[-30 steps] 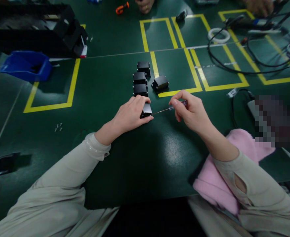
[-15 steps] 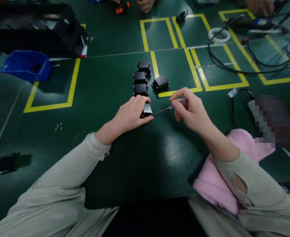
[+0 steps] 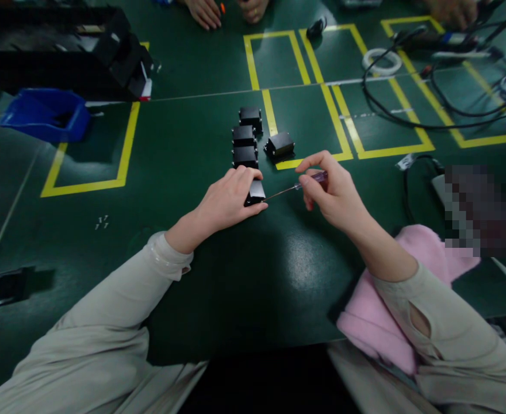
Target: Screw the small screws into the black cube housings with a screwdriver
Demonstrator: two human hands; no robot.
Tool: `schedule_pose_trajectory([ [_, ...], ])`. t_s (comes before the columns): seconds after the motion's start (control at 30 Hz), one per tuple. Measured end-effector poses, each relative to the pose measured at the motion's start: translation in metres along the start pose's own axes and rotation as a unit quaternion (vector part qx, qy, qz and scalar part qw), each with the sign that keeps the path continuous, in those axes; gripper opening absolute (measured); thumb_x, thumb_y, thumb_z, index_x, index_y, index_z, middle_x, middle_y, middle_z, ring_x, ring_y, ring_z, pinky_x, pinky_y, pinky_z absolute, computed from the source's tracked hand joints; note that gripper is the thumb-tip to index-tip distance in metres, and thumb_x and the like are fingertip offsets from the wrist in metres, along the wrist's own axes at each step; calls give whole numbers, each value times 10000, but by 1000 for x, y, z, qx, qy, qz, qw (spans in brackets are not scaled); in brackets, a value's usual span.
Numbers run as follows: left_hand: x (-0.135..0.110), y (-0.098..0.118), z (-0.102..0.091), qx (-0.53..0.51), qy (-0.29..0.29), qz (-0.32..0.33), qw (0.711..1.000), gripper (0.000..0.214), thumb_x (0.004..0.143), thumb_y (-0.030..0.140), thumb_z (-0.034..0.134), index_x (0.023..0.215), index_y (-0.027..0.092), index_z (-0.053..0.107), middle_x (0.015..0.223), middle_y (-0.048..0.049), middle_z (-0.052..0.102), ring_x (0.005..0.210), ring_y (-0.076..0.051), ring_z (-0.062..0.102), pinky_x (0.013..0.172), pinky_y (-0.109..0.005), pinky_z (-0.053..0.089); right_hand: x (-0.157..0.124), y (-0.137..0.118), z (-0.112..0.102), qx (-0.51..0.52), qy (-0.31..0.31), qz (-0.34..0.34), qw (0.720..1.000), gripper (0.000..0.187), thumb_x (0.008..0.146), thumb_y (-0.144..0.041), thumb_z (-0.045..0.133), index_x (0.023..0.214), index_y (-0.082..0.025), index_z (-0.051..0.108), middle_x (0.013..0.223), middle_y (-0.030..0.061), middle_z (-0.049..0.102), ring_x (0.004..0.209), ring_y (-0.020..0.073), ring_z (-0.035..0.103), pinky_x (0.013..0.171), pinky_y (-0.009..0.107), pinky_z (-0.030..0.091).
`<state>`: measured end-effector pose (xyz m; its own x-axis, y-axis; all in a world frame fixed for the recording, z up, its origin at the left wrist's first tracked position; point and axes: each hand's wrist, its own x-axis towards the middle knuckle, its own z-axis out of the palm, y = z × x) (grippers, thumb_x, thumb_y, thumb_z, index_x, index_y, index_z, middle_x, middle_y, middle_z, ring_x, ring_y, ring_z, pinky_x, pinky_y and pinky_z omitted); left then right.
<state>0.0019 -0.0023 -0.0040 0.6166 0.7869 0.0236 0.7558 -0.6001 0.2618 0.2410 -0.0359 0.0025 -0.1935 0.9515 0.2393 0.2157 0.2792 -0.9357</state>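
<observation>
My left hand (image 3: 231, 198) is closed around a small black box (image 3: 256, 191) on the green table, its fingers hiding the box's left side. In my right hand (image 3: 328, 187) is a screwdriver (image 3: 296, 186) with a clear purplish handle, gripped by thumb and fingers. Its thin shaft points left, and the tip meets the box's right side by my left thumb. Beyond my left hand, several similar black boxes (image 3: 245, 136) stand in a row. Another black box (image 3: 280, 145) sits apart, to the right of that row.
Several small screws (image 3: 102, 222) lie on the left. A blue bin (image 3: 46, 114) stands beside black trays (image 3: 63, 63). A pink cloth (image 3: 382, 322) lies under my right forearm. Black cables (image 3: 378, 103) and a white tape roll (image 3: 381, 61) are at the far right. Another person's hands (image 3: 204, 12) rest across the table.
At the far side, another person's hand has come further into view, in front of the orange-handled tool. My own hands, the box and the screwdriver have hardly moved.
</observation>
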Motion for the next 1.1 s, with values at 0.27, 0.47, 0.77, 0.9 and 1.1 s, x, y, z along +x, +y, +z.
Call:
schedule_pose_trajectory([
  [0.27,0,1,0,0,-1,1,1000,534,920,476,661,1316,177,464,1291,-117,582,1126,-292,579,844,-402,532,0,0,0,2,1,2,1000,78,978,-271,595,973,-234,526,534,-104,489,384,68,485,405,217,335],
  [0.47,0,0,0,-3,-1,-1,1000,532,915,479,660,1313,188,460,1286,-115,583,1121,-293,578,853,-411,531,0,0,0,-9,1,8,1000,137,975,-313,611,899,-227,536,483,-110,471,368,61,473,392,211,307],
  [0.77,1,-1,1,-3,2,0,1000,528,911,475,661,1309,189,464,1281,-113,585,1122,-294,578,866,-411,524,0,-1,0,13,-6,12,1000,63,964,-234,594,978,-226,534,552,-100,513,410,69,505,433,216,374],
  [0.9,1,-1,0,-6,0,0,1000,532,912,482,657,1313,191,461,1284,-112,583,1128,-297,579,857,-405,527,0,-1,-1,-10,-4,16,1000,197,977,-374,612,878,-219,539,470,-109,458,363,61,461,393,212,310],
  [1.1,0,-1,0,-2,0,-1,1000,526,917,483,650,1312,191,461,1286,-113,584,1127,-294,580,854,-402,527,0,-2,0,22,-6,14,1000,157,961,-347,635,967,-228,532,546,-104,502,396,63,489,413,213,358],
])
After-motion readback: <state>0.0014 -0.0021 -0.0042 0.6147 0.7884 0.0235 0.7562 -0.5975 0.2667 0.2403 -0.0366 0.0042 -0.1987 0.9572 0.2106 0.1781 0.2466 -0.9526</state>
